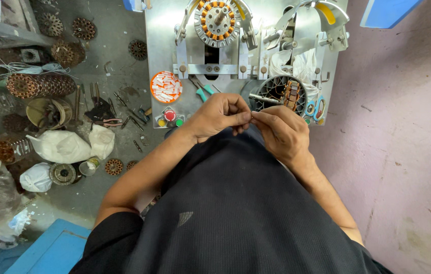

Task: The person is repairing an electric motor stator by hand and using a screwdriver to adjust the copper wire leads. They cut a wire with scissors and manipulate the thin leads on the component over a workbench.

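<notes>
Copper wire is what the work looks to be about, though the strand between the fingers is too thin to see well. The left hand (219,115) and the right hand (281,129) meet close to the person's chest, fingertips almost touching. Both are curled and pinching something tiny between thumb and first finger. It may be a wire end, but I cannot tell for sure.

Just beyond the right hand sits a round metal ring with copper coils wound inside it (285,94). It rests on the near edge of the shiny steel winding machine plate (162,45). A thin metal rod pokes into the ring from the left. Farther away on the same plate is a round orange and silver toothed core (217,19).

Left of the hands lies a round orange tray of small white slips (165,87). Near it is a small box with red, yellow and green buttons (169,119). Green-handled pliers (202,90) lie between the tray and the ring. Blue-handled scissors (316,107) hang at the right side of the ring.

On the grey floor to the left are many round brown wound coils (40,85) and some white bags (62,146).

I think the step in hand is fixing or twisting a loose end from the ring. The next move likely needs a steady pinch and a soft pull, so the thin strand does not snap or slip.
</notes>
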